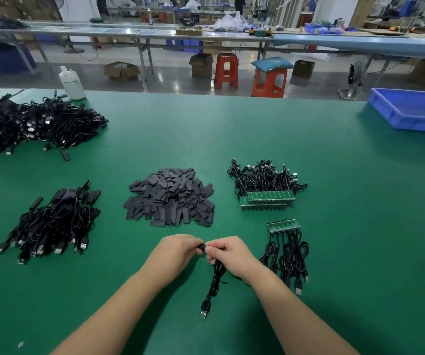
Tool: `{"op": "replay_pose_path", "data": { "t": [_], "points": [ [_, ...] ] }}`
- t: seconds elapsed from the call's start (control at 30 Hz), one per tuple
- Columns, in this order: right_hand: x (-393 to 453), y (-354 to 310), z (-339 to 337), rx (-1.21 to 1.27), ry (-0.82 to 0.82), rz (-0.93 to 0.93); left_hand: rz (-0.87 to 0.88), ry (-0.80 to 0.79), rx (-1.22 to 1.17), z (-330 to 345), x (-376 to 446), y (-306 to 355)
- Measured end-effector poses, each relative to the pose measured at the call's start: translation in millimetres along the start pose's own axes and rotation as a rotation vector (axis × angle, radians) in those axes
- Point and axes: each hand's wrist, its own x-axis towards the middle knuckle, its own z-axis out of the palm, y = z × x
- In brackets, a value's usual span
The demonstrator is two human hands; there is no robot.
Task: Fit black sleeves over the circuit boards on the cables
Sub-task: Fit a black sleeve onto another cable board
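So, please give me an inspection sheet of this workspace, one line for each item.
Surface: green table, bare in places.
Job's things: sleeve pile; bare-board cables and; sleeved cables.
Clutter: white bottle, blue tray, large cable heap.
Hands: left hand and right hand together grip one cable's end.
Cables: held cable trails toward the person.
Surroundings: benches, orange stools, cartons.

Lighting even and moderately bright, diffuse from overhead. Soft, faint shadows beneath the heaps on the green matte table surface (308,155). Pale glare on the polished grey concrete floor (170,80) beyond. Foreground sharp; far background soft and smeared. Wide-angle distortion bows the edges; corners darken slightly.
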Motion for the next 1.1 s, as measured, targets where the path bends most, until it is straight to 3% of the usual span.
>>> {"op": "replay_pose_path", "data": {
  "t": [0.23, 0.43, 0.73, 1.1],
  "points": [
    [0.4, -1.1, 0.2, 0.001, -0.003, 0.013, -0.027, -0.073, 0.096, 1.0, 7.5, 3.5],
    [-1.1, -4.1, -2.0, -0.02, 0.048, 0.035, -0.052, -0.035, 0.117, -9.0, 13.0, 2.7],
    [-1.6, -6.4, 0.7, -0.11, 0.06, 0.039, 0.008, -0.177, 0.281, -6.1, 19.5, 7.7],
    [-2.2, -9.1, 4.3, -0.053, 0.059, 0.068, 0.048, -0.337, 0.534, -7.5, 18.9, 9.1]
  ]
}}
